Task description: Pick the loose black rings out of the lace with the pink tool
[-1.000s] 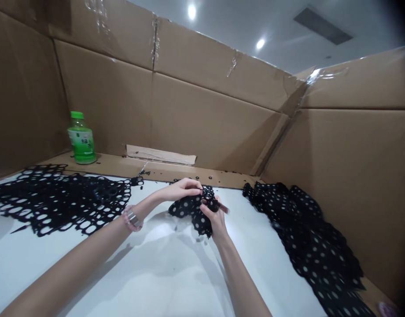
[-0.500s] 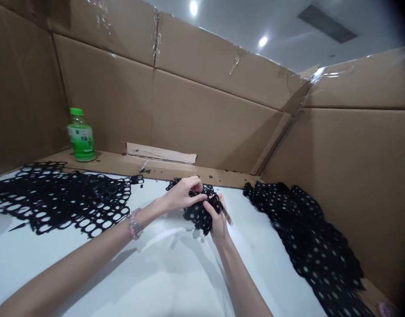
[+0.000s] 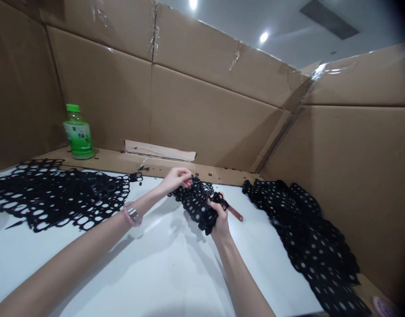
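Hands, two of them, work in the head view above one white counter (image 3: 149, 277). Fingers of the right hand (image 3: 220, 220) are curled tight around one end of a perforated black piece (image 3: 193, 206), which hangs over the middle of the counter and reaches leftward to the other hand. One reddish-brown handle (image 3: 236, 214) juts from the right side of that grip; the rest of it is hidden. Fingertips of the left hand (image 3: 176, 179) are bent together at the far left end of the piece; whether they pinch it or only touch it, I cannot tell. One pink bracelet (image 3: 137, 219) and one silver band (image 3: 132, 214) circle the left wrist.

One spread of black netting (image 3: 70, 193) lies to the left, and one heap of dotted black sheet (image 3: 308, 237) to the right, its layers too merged to count. One green-capped bottle (image 3: 79, 138) stands upright at the back left, and one pale cardboard strip (image 3: 159, 151) lies along the back wall.
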The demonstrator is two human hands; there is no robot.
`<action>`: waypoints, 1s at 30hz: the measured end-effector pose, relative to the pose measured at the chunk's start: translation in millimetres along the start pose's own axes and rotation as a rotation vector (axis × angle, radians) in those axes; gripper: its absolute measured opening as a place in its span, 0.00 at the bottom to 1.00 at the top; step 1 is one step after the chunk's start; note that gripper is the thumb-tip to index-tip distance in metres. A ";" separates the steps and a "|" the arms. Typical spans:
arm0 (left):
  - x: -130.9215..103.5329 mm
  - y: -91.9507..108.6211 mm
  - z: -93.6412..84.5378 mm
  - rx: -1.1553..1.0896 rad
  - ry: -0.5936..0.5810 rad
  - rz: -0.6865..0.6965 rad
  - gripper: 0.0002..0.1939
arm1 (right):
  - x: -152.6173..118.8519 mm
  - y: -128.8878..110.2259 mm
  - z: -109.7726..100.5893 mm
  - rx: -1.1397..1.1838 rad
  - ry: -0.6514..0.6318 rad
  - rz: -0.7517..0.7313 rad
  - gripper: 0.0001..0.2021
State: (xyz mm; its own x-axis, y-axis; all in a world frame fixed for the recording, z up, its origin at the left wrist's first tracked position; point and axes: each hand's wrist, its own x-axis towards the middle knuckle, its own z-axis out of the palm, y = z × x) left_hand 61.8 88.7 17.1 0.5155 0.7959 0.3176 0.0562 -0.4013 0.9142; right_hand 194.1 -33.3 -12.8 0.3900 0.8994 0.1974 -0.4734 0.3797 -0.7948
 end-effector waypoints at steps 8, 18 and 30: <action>17.1 -35.2 10.9 0.174 0.020 0.060 0.16 | -5.0 8.6 6.7 0.128 -0.087 0.210 0.10; -10.4 11.0 7.6 0.213 -0.663 0.156 0.14 | 2.9 4.1 -1.3 0.083 0.128 0.111 0.07; -16.2 29.4 3.3 0.224 -0.329 0.304 0.11 | 6.0 6.1 -8.6 -0.238 0.016 -0.037 0.13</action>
State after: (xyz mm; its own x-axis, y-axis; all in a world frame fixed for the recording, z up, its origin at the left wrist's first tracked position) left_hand 58.0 62.5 38.0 0.7777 0.4571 0.4317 0.0254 -0.7089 0.7049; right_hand 200.4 -27.5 -21.4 0.4169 0.8817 0.2211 -0.2603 0.3489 -0.9003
